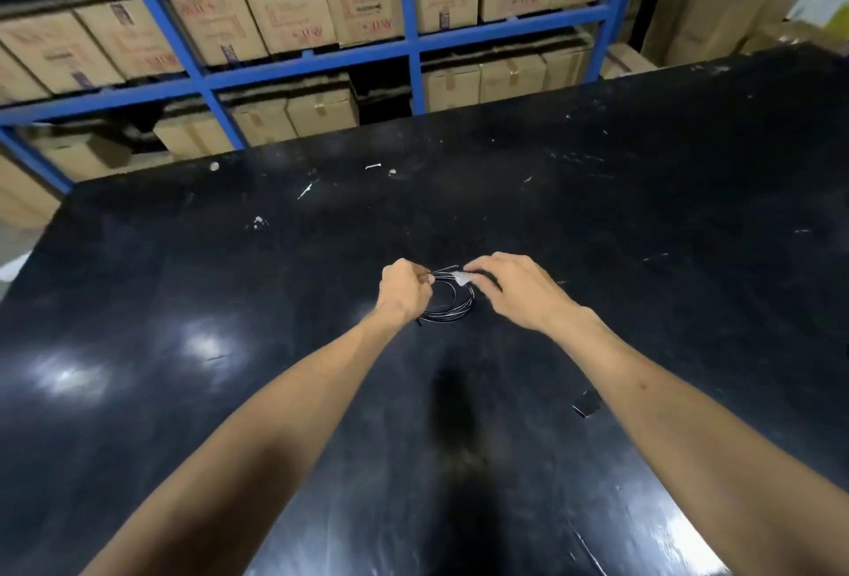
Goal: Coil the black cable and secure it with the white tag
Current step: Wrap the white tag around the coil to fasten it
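A thin black cable [452, 316] lies wound in a small coil on the black table [643, 207], between my two hands. My left hand [404, 290] pinches the coil at its upper left side, fingers closed on the strands. My right hand [514, 288] holds a small white tag [461, 277] against the top of the coil, fingertips pressed on it. Part of the coil is hidden under both hands.
A small dark flat piece [587, 403] lies on the table near my right forearm. White scraps [305, 190] are scattered toward the far edge. Behind the table stands a blue rack [409, 47] filled with cardboard boxes [289, 14].
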